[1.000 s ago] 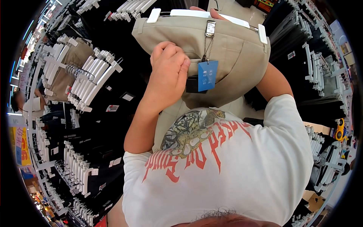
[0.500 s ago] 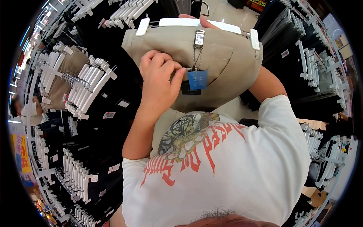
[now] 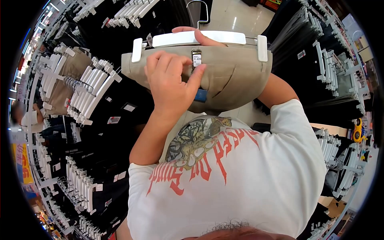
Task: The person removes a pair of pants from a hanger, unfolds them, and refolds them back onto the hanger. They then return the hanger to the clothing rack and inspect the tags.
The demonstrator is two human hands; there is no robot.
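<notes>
Khaki trousers (image 3: 236, 68) hang from a white clip hanger (image 3: 168, 39), its clips at both ends of the waistband. My right hand (image 3: 206, 38) comes from behind the trousers and is closed on the middle of the hanger bar, below the metal hook. In front of the waistband, my left hand (image 3: 170, 78) has its thumb and index finger closed at the lower edge of a small white price tag (image 3: 197, 59). A blue tag (image 3: 201, 95) hangs below, partly hidden by my left thumb.
Racks of dark trousers on white hangers (image 3: 90, 92) stand at the left, with more racks (image 3: 328, 66) at the right. Pale floor tiles (image 3: 236, 18) show beyond the hanger. At the far left edge is another person (image 3: 32, 120). A yellow sign (image 3: 25, 164) hangs below that person.
The hanger and trousers have shifted down and left and now sit more level. My left hand has moved up from beside the blue tag to the price tag. More of the hook shows.
</notes>
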